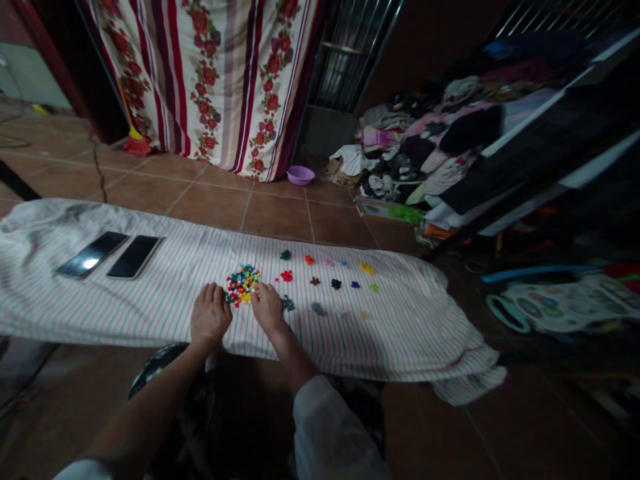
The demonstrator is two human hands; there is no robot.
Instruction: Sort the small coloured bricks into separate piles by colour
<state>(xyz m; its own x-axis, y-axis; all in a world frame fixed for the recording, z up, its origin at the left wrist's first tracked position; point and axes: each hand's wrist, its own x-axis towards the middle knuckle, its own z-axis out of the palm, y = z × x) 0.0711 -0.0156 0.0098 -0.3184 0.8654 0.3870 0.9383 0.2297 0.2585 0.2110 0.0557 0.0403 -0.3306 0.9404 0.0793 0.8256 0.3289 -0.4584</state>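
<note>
A mixed pile of tiny coloured pieces [243, 281], too small to make out in detail, lies on the striped cloth [170, 307]. At the pile's left edge my left hand [211, 315] rests on the cloth, fingers stretched forward. My right hand [268, 308] is at the pile's right side, fingertips pinched together; whatever they hold is hidden. Small same-coloured groups lie to the right, among them green [285, 255], orange [309, 259], yellow [367, 267], red [287, 275], brown [315, 281], black [336, 284] and dark grey pieces [289, 304].
Two phones [93, 255] [134, 257] lie on the cloth at the left. Beyond the table are a floral curtain [215, 87], a purple basin [301, 175] and a red broom [137, 143]. Heaped clothes [420, 140] fill the back right.
</note>
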